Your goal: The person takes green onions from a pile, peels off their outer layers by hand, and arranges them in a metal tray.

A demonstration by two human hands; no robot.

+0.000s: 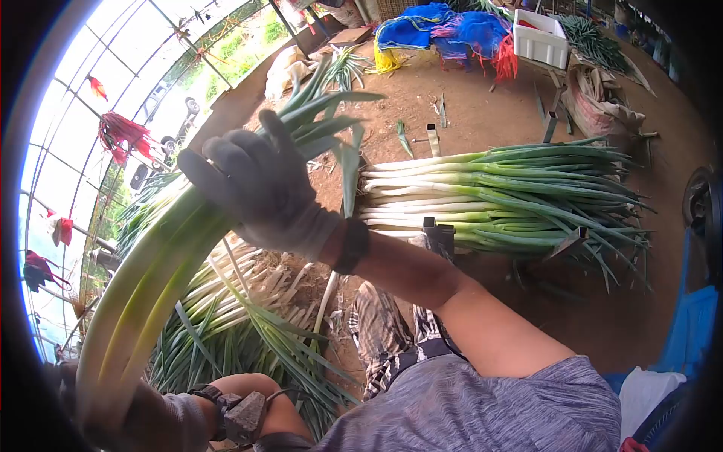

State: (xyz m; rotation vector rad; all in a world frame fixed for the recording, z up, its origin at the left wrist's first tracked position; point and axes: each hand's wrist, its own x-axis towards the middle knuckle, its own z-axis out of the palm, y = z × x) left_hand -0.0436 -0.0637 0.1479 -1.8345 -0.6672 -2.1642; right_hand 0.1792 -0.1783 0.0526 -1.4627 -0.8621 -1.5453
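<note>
Item: one bunch of long green onions (151,279), slanting from upper middle to lower left. Right hand (260,188), gloved: fingers wrapped round the bunch's green stretch. Left hand (151,418): at the pale end, blurred and dark; we cannot tell its closure. Handling: we judge a firm, uncrushing hold best, both ends supported lest stalks kink. Also: stacked onions (489,192), right; loose pile (218,361), beneath.
</note>
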